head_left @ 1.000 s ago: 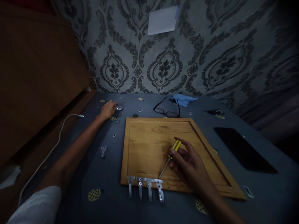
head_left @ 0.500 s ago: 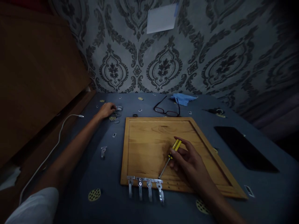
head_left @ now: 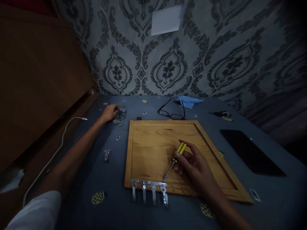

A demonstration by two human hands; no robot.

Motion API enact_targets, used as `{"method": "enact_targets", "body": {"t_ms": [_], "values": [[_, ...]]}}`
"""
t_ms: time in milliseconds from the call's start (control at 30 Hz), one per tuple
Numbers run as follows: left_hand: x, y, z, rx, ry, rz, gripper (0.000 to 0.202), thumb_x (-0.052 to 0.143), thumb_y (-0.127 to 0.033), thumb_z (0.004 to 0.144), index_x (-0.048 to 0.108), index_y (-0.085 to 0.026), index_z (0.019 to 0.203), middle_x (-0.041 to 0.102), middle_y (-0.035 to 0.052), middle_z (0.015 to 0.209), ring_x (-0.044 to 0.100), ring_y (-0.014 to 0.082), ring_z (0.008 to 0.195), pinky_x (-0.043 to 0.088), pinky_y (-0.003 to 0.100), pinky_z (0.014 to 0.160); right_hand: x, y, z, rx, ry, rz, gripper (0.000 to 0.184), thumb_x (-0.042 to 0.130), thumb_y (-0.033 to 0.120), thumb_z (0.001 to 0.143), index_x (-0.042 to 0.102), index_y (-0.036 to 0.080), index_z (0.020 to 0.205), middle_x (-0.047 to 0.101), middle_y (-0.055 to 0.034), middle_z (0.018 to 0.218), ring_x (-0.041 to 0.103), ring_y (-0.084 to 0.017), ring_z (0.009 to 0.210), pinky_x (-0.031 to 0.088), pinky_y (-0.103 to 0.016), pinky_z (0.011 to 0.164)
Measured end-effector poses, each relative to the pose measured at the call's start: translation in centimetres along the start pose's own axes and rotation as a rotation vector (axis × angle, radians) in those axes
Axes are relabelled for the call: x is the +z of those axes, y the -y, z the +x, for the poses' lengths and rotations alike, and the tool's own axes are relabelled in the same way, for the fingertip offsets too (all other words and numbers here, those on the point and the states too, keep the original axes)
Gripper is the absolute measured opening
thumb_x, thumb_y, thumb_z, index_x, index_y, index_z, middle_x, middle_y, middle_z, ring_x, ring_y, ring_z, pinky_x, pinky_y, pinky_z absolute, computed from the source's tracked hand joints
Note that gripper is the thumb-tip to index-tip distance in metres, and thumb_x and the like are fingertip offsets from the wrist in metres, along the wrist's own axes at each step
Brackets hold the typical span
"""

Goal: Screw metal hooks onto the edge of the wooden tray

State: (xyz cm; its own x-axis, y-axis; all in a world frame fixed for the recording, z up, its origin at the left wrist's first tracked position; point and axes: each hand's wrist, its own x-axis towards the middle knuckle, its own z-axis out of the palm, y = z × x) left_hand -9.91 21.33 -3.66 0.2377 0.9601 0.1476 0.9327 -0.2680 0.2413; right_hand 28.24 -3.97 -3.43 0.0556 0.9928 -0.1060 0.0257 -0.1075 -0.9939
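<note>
A screwdriver (head_left: 180,150) with a yellow and black handle is in my right hand (head_left: 193,161), slanting down so its tip meets the top of a metal hook (head_left: 164,191). That hook is the rightmost of several in a row along the near edge of a framed wooden panel (head_left: 153,150). My left hand (head_left: 110,112) is stretched far to the left, fingers curled at a small heap of metal hooks (head_left: 122,111); what they pinch is hidden. One loose hook (head_left: 107,155) lies left of the panel.
Glasses (head_left: 171,114) and a blue cloth (head_left: 189,101) lie behind the panel. To the right are a black flat slab (head_left: 250,152) and a dark object with a ring (head_left: 222,114). A white cable (head_left: 62,137) runs along the left, beside a brown wooden cabinet (head_left: 43,64).
The view has shifted very slightly. Both hands stay almost where they were, the left at the metal pieces and the right on the screwdriver.
</note>
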Motion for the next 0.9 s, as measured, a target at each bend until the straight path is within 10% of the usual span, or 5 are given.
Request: {"method": "enact_targets", "body": {"t_ms": [900], "values": [[-0.5, 1.5, 4.4, 0.087, 0.147, -0.034, 0.038, 0.066, -0.039, 0.099, 0.062, -0.016, 0.129, 0.065, 0.0102, 0.129, 0.067, 0.025, 0.111, 0.06, 0.046, 0.094, -0.1, 0.0, 0.1, 0.0, -0.006, 0.038, 0.077, 0.083, 0.065, 0.07, 0.048, 0.024, 0.125, 0.061, 0.0075, 0.06, 0.056, -0.013, 0.043, 0.041, -0.023, 0.041]]}}
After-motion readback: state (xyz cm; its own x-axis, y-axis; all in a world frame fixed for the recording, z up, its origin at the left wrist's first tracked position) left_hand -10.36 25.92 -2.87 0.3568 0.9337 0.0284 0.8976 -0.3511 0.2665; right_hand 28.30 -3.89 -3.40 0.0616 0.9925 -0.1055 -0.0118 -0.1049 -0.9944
